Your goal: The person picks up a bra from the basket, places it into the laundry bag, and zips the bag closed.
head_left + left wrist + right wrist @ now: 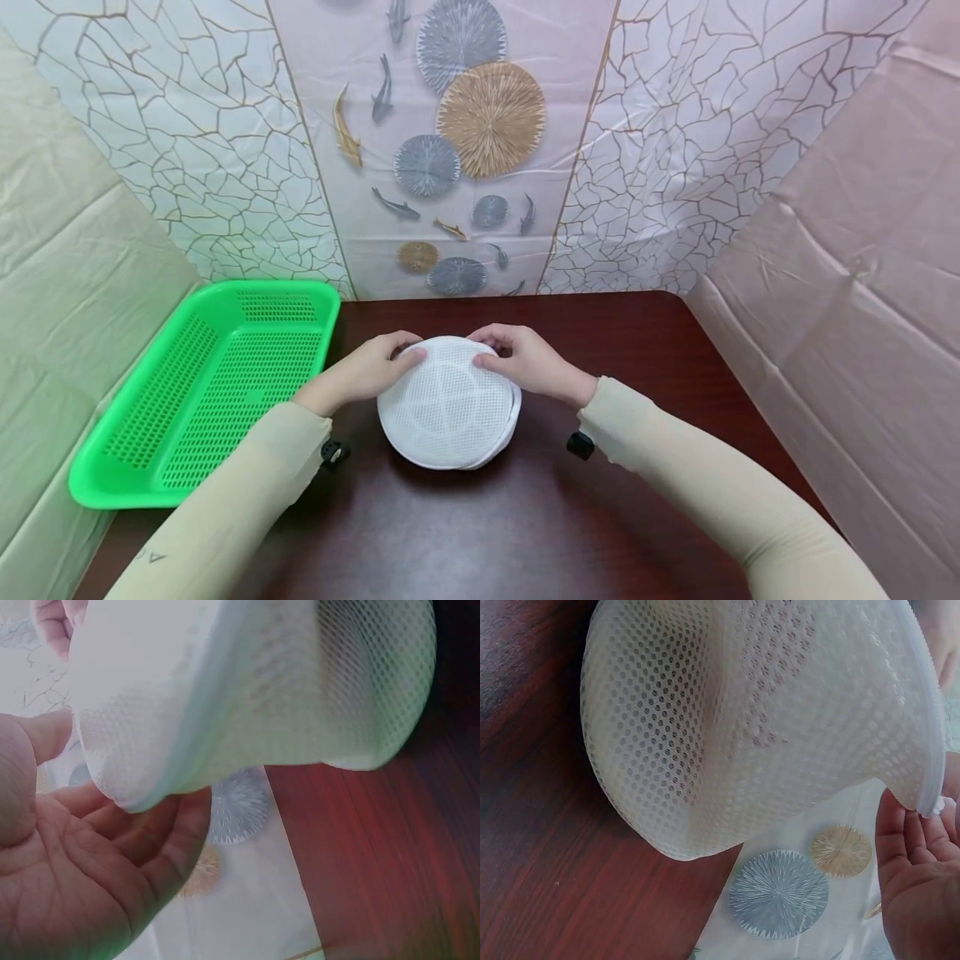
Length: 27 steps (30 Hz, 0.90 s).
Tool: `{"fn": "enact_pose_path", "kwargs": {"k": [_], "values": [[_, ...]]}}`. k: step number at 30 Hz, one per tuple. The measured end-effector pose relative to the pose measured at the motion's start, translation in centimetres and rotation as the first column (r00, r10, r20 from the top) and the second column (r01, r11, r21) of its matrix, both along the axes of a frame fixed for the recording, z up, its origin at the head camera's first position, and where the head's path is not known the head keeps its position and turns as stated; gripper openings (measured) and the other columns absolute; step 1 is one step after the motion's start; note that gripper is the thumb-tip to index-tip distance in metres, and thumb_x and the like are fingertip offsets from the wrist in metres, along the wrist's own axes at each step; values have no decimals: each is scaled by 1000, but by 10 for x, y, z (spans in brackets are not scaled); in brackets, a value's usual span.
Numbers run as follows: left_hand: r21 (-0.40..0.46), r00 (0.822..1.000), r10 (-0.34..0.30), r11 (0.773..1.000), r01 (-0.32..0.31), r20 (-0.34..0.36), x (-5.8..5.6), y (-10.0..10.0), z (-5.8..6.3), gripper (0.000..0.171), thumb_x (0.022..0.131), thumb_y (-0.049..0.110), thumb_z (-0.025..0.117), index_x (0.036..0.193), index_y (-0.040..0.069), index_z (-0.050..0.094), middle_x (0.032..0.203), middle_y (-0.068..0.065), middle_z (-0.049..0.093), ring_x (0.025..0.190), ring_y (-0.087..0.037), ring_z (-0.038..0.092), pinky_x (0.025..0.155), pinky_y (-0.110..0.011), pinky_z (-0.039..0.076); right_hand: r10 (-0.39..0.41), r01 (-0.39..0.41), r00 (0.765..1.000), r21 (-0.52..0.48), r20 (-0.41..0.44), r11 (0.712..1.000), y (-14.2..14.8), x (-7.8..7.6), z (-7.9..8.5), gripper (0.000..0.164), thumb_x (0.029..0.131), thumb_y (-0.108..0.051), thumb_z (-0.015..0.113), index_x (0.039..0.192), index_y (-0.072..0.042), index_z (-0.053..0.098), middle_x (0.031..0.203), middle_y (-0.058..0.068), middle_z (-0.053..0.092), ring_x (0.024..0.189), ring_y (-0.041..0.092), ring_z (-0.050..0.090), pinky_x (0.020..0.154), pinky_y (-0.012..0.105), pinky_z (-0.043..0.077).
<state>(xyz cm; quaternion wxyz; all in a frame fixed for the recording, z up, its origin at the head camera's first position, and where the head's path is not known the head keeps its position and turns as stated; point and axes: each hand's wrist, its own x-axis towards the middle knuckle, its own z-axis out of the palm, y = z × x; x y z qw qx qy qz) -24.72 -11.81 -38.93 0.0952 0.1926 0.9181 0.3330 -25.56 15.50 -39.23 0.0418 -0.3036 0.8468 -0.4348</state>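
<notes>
A round white mesh laundry bag (446,408) is held up over the dark table, its flat circular face toward the head camera. My left hand (375,367) grips its upper left rim, thumb on the near face and fingers behind. On the upper right rim my right hand (528,358) pinches the edge the same way. In the left wrist view the bag's mesh side (300,690) hangs from the rim, with the left hand's fingers (169,836) under the edge. The right wrist view shows a piped rim and honeycomb mesh (652,720) beside the right hand (922,855).
A green plastic basket (330,325) with perforated walls stands at the left of the dark wooden table (465,542). Patterned sheeting (652,150) with fish and round motifs covers the back, and plain sheets (847,275) hang at both sides.
</notes>
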Motion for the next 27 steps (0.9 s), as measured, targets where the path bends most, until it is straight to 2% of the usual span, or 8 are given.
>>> {"fn": "enact_pose_path", "kwargs": {"k": [4,8,13,17,20,23,27], "values": [[39,999,4,999,-6,51,-2,2,1,44,100,41,49,128,8,59,124,-11,60,111,-25,56,95,-45,44,12,-11,998,14,-59,1000,0,3,0,27,90,-20,70,117,-17,67,90,-6,64,75,12,57,65,29,48],[109,996,5,994,-15,90,-4,3,-2,37,98,35,56,123,9,62,114,-8,64,103,-21,59,88,-40,49,17,-13,994,37,-107,999,0,4,-1,29,90,-20,70,119,-16,67,91,-7,64,76,10,57,66,27,49],[232,989,22,971,-56,147,-4,5,-6,27,94,26,64,114,6,64,94,-7,67,84,-20,62,72,-34,52,12,-5,991,55,-131,998,2,4,-3,30,89,-20,71,119,-15,68,95,-8,66,81,8,59,71,27,50],[298,983,53,949,-105,176,-2,7,-7,25,91,22,69,111,7,62,89,-8,66,76,-22,62,66,-33,54,18,-12,992,51,-125,999,6,2,-3,30,89,-20,72,118,-15,68,96,-8,68,83,7,61,73,28,51],[334,986,88,933,-131,141,-1,8,-8,25,89,20,72,109,9,61,90,-9,65,77,-23,62,66,-34,53,18,-14,995,41,-102,999,9,1,-2,28,89,-20,72,117,-16,69,94,-8,68,83,8,63,72,29,51],[348,993,116,930,-122,38,0,9,-8,23,88,17,73,106,10,61,92,-8,65,82,-22,60,70,-36,52,6,-4,997,31,-78,1000,11,1,-1,26,90,-20,71,115,-17,69,94,-9,68,85,8,63,72,30,52],[344,986,126,936,-82,-108,2,10,-7,19,87,11,72,103,12,61,99,-4,64,91,-21,57,79,-38,48,-27,28,997,13,-67,1000,12,-1,0,17,92,-23,67,109,-19,70,94,-9,68,85,8,63,73,31,52]]}}
